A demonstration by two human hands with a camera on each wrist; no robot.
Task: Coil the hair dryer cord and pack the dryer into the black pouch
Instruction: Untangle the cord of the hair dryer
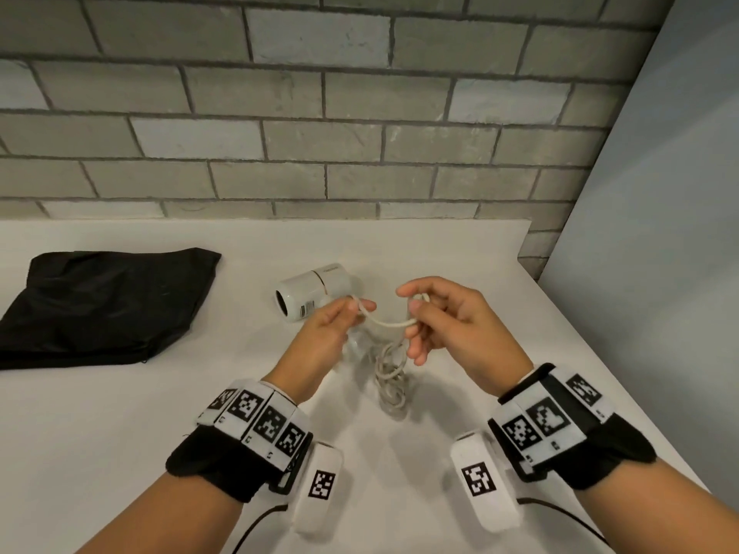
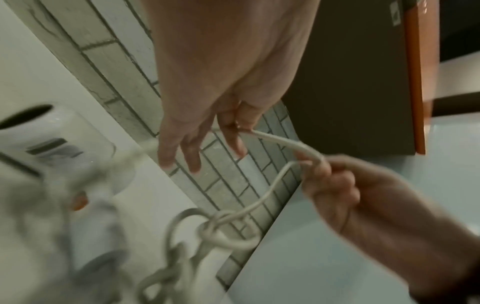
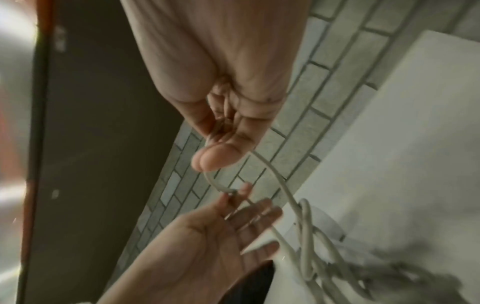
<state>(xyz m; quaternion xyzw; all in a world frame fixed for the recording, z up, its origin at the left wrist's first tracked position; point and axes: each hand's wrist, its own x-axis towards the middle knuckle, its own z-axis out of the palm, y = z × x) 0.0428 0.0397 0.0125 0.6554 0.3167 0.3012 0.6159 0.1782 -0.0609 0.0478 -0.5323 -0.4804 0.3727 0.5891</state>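
A white hair dryer (image 1: 314, 291) lies on its side on the white table (image 1: 120, 433), its dark nozzle facing left. Its white cord (image 1: 386, 323) runs between my two hands above the table. My left hand (image 1: 340, 321) pinches the cord between thumb and forefinger (image 2: 235, 125), with the other fingers straight. My right hand (image 1: 424, 309) grips the cord in curled fingers (image 3: 215, 158). Below the hands hangs a tangled bundle of cord loops (image 1: 390, 377) down to the table. The black pouch (image 1: 100, 305) lies flat at the left, apart from both hands.
A grey brick wall (image 1: 320, 113) stands behind the table. The table's right edge (image 1: 600, 353) slants past my right wrist, with a pale floor beyond. Thin black cables (image 1: 256, 525) trail from the wrist cameras at the near edge.
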